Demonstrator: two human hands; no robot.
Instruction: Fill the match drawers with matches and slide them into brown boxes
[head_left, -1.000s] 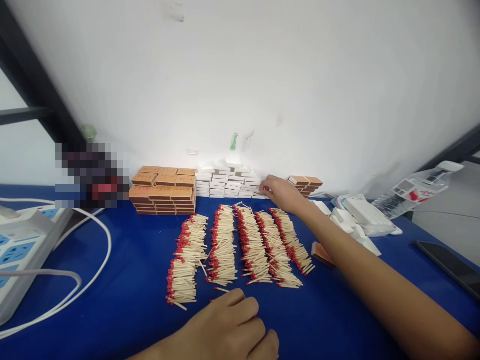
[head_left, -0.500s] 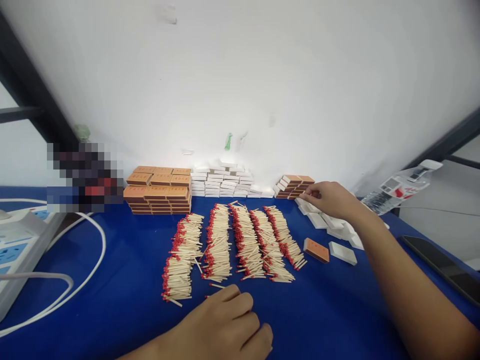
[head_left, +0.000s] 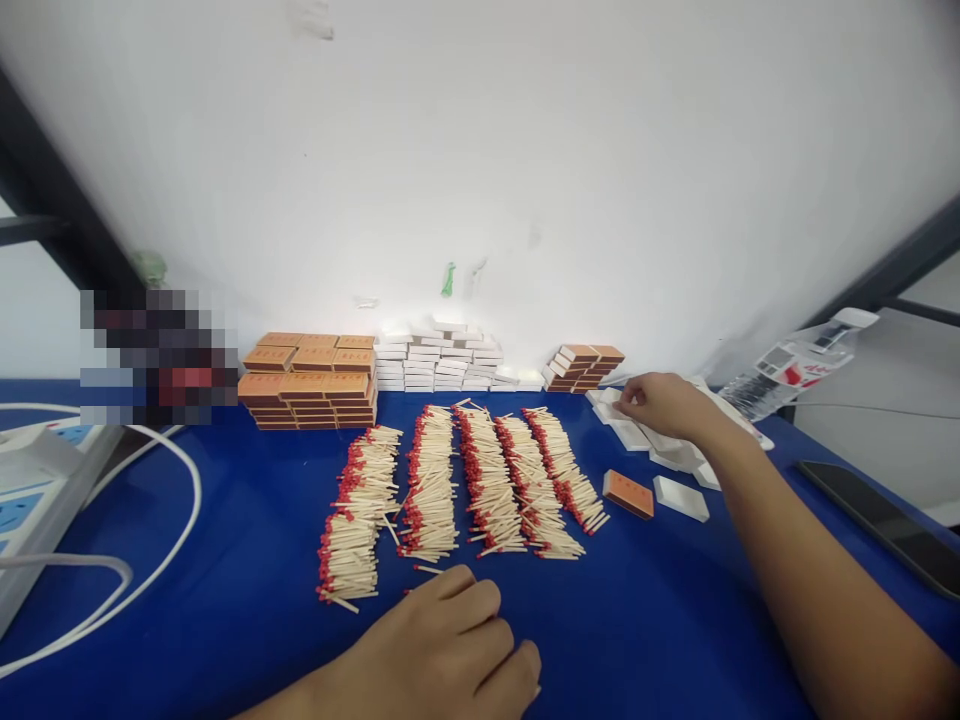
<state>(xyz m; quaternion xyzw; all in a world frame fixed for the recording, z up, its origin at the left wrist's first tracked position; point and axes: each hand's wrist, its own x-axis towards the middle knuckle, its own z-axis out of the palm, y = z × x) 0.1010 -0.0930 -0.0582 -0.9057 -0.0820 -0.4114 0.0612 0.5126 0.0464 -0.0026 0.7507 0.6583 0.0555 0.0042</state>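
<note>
My right hand (head_left: 660,405) reaches over a spread of white matchbox trays (head_left: 632,434) at the right, thumb and forefinger closed together just above them. Whether anything is pinched there I cannot make out. Nearer me lie a single orange matchbox (head_left: 628,494) and a loose white tray (head_left: 681,497), side by side. My left hand (head_left: 457,645) rests at the front with its fingers curled in; no object shows in it. Just beyond it, red-headed matches (head_left: 431,485) lie in several long rows, with a few stray matches close to the knuckles.
Against the wall stand stacked orange matchboxes (head_left: 326,385), a pile of white trays (head_left: 442,365) and a smaller matchbox stack (head_left: 585,368). A plastic bottle (head_left: 795,365) and a phone (head_left: 881,525) lie right. A power strip (head_left: 37,490) with white cables occupies the left of the blue table (head_left: 247,520).
My right hand has shifted slightly right over the white trays, away from the small matchbox stack. My left hand stays curled in place. The whole view has moved a little.
</note>
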